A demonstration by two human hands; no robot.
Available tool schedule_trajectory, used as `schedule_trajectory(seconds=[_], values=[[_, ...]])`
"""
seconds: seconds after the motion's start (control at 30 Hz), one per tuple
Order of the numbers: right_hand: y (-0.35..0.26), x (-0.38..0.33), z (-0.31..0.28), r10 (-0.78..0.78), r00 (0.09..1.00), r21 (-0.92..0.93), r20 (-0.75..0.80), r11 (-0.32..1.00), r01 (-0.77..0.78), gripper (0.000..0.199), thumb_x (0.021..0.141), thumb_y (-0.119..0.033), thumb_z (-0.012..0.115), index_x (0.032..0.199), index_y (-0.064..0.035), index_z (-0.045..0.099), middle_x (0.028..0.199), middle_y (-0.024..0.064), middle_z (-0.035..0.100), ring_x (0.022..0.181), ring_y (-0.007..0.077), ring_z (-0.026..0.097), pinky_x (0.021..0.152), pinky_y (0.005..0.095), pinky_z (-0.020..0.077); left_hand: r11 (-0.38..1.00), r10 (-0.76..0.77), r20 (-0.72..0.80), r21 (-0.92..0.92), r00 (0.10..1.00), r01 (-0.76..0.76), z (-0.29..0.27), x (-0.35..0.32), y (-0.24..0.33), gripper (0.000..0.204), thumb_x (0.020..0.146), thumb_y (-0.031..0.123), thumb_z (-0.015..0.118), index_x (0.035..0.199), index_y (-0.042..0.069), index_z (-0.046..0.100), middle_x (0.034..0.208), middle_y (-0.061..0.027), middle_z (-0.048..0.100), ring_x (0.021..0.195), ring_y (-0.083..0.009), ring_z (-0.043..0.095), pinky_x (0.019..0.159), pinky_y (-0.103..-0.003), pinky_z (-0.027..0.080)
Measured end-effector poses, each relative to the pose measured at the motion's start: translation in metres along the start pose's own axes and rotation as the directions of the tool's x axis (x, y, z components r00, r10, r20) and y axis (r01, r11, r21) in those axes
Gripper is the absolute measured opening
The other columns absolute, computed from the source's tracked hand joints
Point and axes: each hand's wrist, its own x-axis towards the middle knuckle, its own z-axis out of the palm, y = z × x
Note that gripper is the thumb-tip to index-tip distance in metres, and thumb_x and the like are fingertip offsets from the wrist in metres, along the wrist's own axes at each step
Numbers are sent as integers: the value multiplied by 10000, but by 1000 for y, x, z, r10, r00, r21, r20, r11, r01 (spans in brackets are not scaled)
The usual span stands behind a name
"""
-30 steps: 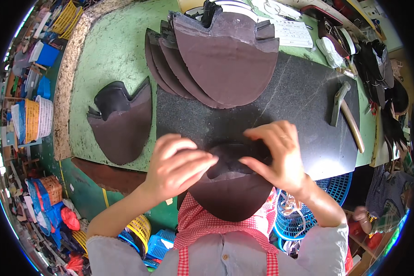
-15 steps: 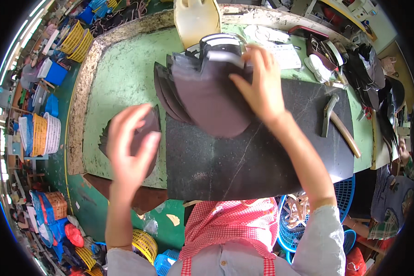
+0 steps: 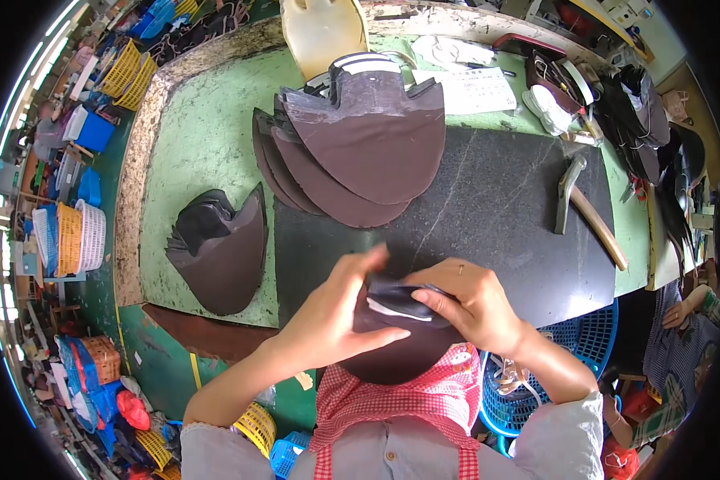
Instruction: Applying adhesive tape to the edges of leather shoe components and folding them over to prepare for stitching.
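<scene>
At the front edge of the dark slab, my right hand [image 3: 472, 300] grips a dark brown leather piece [image 3: 396, 356] by its folded black band with a white strip. My left hand [image 3: 344, 308] is beside the piece, its thumb and fingers spread, the fingertips blurred; whether it touches the piece is unclear. Beyond my hands lies a fanned stack of brown rounded leather pieces [image 3: 368, 152], with black necks and white stripes at the far end. A smaller pile of similar pieces [image 3: 224, 268] sits to the left on the green tabletop.
The slab [image 3: 496, 232] bears a hammer [image 3: 588, 204] at right. Behind are a paper sheet [image 3: 480, 90], a white cloth bundle [image 3: 548, 110] and a cream-coloured form [image 3: 324, 36]. A blue basket [image 3: 588, 336] stands below at right. A co-worker's arm [image 3: 684, 308] shows at far right.
My right hand has come back from the stack toward me, now with a leather piece. My left hand has moved rightward from above the smaller pile to the held piece.
</scene>
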Motion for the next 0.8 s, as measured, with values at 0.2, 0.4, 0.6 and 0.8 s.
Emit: schedule_trajectory(seconds=[0.2, 0.4, 0.6, 0.8], values=[[11, -8, -8, 267, 552, 484, 790, 280, -829, 360, 955, -359, 676, 1086, -25, 648, 797, -48, 542, 711, 31, 497, 612, 218, 422, 523, -244, 508, -648, 826, 554, -6, -9, -8, 182, 889, 110, 759, 947, -4, 630, 891, 10, 618, 858, -55, 567, 765, -228, 478], [-1, -3, -7, 465, 761, 259, 452, 748, -611, 210, 839, -120, 782, 1009, -58, 674, 761, -3, 612, 624, 54, 573, 556, 217, 456, 878, -301, 227, -314, 926, 362, -13, -5, -11, 204, 814, 81, 814, 813, 34, 616, 789, 32, 591, 711, -20, 535, 578, -212, 434], [26, -9, 24, -121, 989, -266, -80, 959, 96, 473, 607, 99, 656, 1015, -125, 737, 840, 45, 617, 739, 202, 646, 637, 309, 535, 916, 345, -161, 274, 925, -294, -7, 7, -39, 402, 547, -62, 705, 919, 89, 736, 939, -23, 688, 841, -241, 617, 717, -375, 505], [31, -2, 18, -331, 943, -382, 25, 869, 315, 404, 570, -59, 696, 969, -107, 736, 931, 14, 663, 878, 198, 628, 716, 336, 538, 738, 560, -1, 454, 829, -498, -13, 3, -46, 240, 667, 91, 755, 907, 93, 738, 1075, -20, 724, 1080, -268, 650, 740, -374, 525]])
